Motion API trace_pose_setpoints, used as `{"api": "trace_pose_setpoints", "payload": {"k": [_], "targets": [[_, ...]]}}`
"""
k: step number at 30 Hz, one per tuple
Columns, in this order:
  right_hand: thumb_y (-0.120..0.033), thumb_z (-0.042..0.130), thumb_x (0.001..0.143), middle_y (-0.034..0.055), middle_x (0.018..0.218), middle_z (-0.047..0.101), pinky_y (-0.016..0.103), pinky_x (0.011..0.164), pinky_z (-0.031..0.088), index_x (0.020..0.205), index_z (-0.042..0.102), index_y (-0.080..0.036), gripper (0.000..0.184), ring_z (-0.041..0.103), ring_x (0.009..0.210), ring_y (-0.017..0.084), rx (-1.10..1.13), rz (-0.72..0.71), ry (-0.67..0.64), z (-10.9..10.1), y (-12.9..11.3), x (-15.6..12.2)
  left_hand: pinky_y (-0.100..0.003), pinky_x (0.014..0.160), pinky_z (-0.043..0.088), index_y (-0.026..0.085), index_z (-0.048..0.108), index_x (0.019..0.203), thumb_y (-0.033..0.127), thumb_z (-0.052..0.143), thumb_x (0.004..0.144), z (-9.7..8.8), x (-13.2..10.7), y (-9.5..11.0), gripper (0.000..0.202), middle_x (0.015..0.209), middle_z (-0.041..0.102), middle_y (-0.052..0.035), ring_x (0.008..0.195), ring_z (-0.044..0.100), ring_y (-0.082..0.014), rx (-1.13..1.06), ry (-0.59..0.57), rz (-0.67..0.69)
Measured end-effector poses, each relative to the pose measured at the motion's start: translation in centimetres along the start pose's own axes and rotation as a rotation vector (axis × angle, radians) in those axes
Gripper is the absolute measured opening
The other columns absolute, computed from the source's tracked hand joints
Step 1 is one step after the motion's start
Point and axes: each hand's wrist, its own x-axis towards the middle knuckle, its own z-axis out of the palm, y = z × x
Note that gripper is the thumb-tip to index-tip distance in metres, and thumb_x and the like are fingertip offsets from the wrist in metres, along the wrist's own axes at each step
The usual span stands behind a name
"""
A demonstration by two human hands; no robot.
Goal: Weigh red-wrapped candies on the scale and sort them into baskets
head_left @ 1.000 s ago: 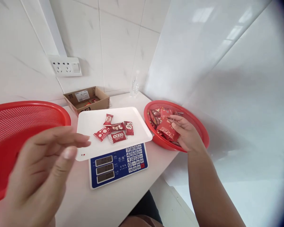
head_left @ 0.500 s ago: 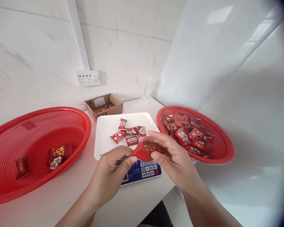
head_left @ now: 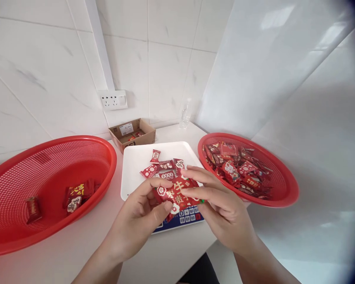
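Observation:
A red candy packet (head_left: pixel 179 195) with gold characters and white flowers faces me, held above the front of a digital scale (head_left: pixel 133 157). My left hand (head_left: pixel 144 213) pinches its left end between thumb and fingers. Around its right end are the fingers of my right hand (head_left: pixel 221 205), the fingertips resting on its face. On the scale's white pan lie several small wrapped candies (head_left: pixel 165 165), and one candy (head_left: pixel 155 156) sits apart behind them. Part of the scale's blue keypad (head_left: pixel 189 215) shows below the packet.
At the left, a red basket (head_left: pixel 106 173) contains a few packets. The red basket (head_left: pixel 294 193) at the right is heaped with candy packets. Behind the scale stand a cardboard box (head_left: pixel 144 139) and a clear plastic bottle (head_left: pixel 184 116), near the tiled wall.
The packet has turned from nearly edge-on to showing its printed face. My right fingers have shifted over it, while my left hand keeps hold. The view has shifted slightly.

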Motion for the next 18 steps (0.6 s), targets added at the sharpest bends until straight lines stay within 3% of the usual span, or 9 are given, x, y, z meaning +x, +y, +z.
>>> {"api": "trace_pose_setpoints", "payload": {"k": [4,7,10,14,18], "targets": [[-0.023,0.049,0.097,-0.0009,0.137,0.06,0.042,0.101,0.051,0.119,0.065,-0.041,0.032,0.055,0.127,0.021,0.319,0.222,0.131,0.2,0.2,-0.5,-0.013,0.056,0.044,0.03,0.065,0.094,0.031,0.073,0.08,-0.1,0.0,-0.3,0.016,0.071,0.059,0.0048,0.063,0.049,-0.0068,0.066,0.105,0.038],[-0.041,0.058,0.092,0.0015,0.121,0.07,0.037,0.084,0.06,0.125,0.057,-0.04,0.033,0.066,0.109,0.021,0.515,0.337,0.065,0.4,0.1,-0.2,-0.013,0.059,0.045,0.032,0.064,0.095,0.028,0.068,0.084,-0.2,-0.1,-0.5,0.013,0.079,0.061,0.0051,0.067,0.051,-0.0068,0.13,0.103,0.086],[-0.039,0.068,0.086,0.0039,0.109,0.073,0.029,0.07,0.06,0.124,0.057,-0.032,0.041,0.071,0.09,0.018,0.477,0.456,-0.039,0.8,-0.1,0.2,-0.016,0.071,0.049,0.035,0.062,0.103,0.029,0.063,0.088,-0.2,-0.2,-0.6,0.016,0.095,0.064,0.0045,0.082,0.058,-0.0086,0.183,0.06,0.091],[-0.034,0.067,0.085,0.0041,0.098,0.074,0.026,0.064,0.058,0.113,0.062,-0.025,0.029,0.07,0.081,0.016,0.439,0.494,-0.03,1.2,-0.3,0.5,-0.025,0.094,0.049,0.038,0.054,0.118,0.032,0.063,0.088,-0.2,-0.2,-0.9,0.031,0.124,0.06,0.0028,0.111,0.058,-0.0146,0.182,0.011,0.084],[-0.034,0.067,0.085,0.0035,0.099,0.073,0.026,0.066,0.058,0.109,0.064,-0.025,0.026,0.07,0.085,0.017,0.464,0.494,-0.065,1.3,-0.6,0.5,-0.029,0.093,0.049,0.037,0.053,0.119,0.035,0.064,0.088,-0.3,-0.3,-1.0,0.033,0.123,0.062,0.0002,0.111,0.06,-0.018,0.205,0.035,0.067]]}}
